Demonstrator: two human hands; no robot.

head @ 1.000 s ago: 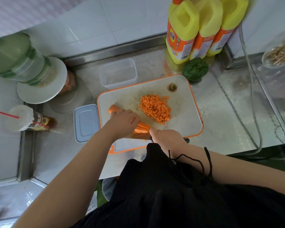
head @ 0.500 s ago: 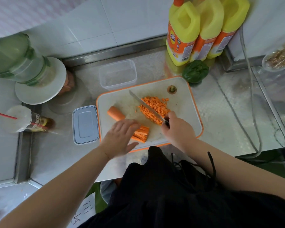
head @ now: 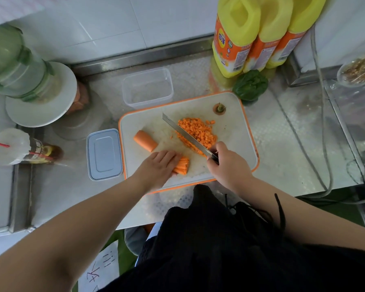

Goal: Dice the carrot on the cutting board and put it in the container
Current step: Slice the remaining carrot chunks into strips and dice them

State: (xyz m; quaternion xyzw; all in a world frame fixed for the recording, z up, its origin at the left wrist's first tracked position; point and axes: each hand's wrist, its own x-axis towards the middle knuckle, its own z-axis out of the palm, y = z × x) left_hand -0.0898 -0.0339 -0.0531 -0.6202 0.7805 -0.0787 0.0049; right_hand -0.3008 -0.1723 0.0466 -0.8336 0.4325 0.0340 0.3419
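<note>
Carrot sticks point(head: 181, 166) lie near the front edge of the cutting board point(head: 236, 131), left hand point(head: 158, 167) flat on them, fingers straight. Right hand point(head: 226, 163) grip closed round knife point(head: 185, 133) handle, blade against diced carrot pile point(head: 200, 133). Uncut carrot piece point(head: 145, 140) left of it. Container point(head: 148, 87) stands behind the board on the surface.

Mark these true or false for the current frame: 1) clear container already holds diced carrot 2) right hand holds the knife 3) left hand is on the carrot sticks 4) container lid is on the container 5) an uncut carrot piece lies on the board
1) False: the clear container holds no carrot; the diced carrot is piled on the cutting board.
2) True: the right hand grips the knife.
3) True: the left hand rests on the carrot sticks.
4) False: the lid lies on the counter left of the board.
5) True: the carrot piece.
</note>
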